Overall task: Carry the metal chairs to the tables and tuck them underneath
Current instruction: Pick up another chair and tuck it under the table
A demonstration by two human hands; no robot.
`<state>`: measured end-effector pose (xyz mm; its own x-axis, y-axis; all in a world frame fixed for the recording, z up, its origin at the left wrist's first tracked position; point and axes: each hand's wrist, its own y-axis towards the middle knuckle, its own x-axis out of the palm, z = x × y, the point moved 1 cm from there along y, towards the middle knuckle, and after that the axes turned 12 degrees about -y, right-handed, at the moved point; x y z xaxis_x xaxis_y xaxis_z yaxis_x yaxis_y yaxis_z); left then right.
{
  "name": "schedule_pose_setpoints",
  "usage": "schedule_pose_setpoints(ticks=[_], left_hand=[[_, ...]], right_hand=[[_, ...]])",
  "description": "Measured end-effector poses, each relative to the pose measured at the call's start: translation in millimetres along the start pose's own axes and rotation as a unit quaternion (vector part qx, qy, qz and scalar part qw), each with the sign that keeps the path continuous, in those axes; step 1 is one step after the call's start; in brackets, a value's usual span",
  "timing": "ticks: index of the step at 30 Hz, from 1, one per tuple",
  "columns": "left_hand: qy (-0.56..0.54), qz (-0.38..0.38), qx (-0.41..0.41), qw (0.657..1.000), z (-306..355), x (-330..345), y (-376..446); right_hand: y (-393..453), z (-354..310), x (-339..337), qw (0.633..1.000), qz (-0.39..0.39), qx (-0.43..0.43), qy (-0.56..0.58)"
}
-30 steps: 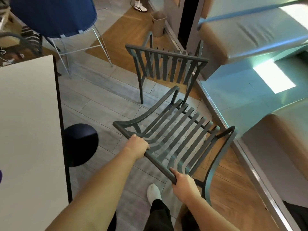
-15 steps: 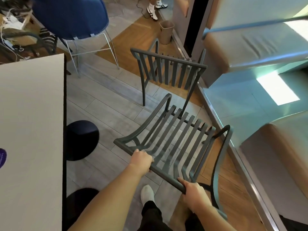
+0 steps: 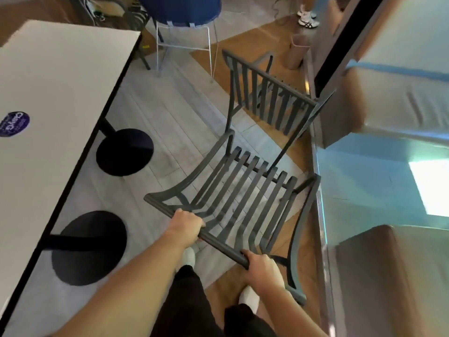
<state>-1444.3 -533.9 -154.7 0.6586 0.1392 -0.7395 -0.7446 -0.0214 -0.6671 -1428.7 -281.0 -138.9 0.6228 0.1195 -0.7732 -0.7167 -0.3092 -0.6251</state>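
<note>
I hold a dark grey slatted metal chair [image 3: 243,188] tipped forward in front of me, its backrest top rail nearest me. My left hand [image 3: 185,223] grips that rail near its left end. My right hand [image 3: 261,267] grips the same rail at its right end. The chair's seat and legs point away toward the far floor. A white table [image 3: 56,98] with black edging runs along the left, its two round black bases [image 3: 125,152] on the grey floor beneath it.
A blue chair [image 3: 181,10] on thin white legs stands at the table's far end. A glass wall with a metal sill [image 3: 320,215] lines the right side. A small bin [image 3: 297,51] and a person's sneakers [image 3: 307,19] are farther back.
The view has swung left and the table now reaches farther into the frame, showing both bases. The chair stays in both hands and has moved along with me.
</note>
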Motion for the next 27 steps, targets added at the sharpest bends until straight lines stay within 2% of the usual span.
schedule_pose_setpoints(ticks=[11,20,27], left_hand=[[-0.03,0.01,-0.036,0.999,55,24,-24],[-0.053,0.032,-0.068,0.996,104,48,-55],[-0.213,0.071,-0.167,0.96,129,62,-70]], right_hand=[[-6,61,-9,0.996,0.011,-0.067,-0.056],[2,105,-14,0.984,-0.019,-0.138,-0.112],[13,128,-13,0.962,-0.024,-0.203,-0.182]])
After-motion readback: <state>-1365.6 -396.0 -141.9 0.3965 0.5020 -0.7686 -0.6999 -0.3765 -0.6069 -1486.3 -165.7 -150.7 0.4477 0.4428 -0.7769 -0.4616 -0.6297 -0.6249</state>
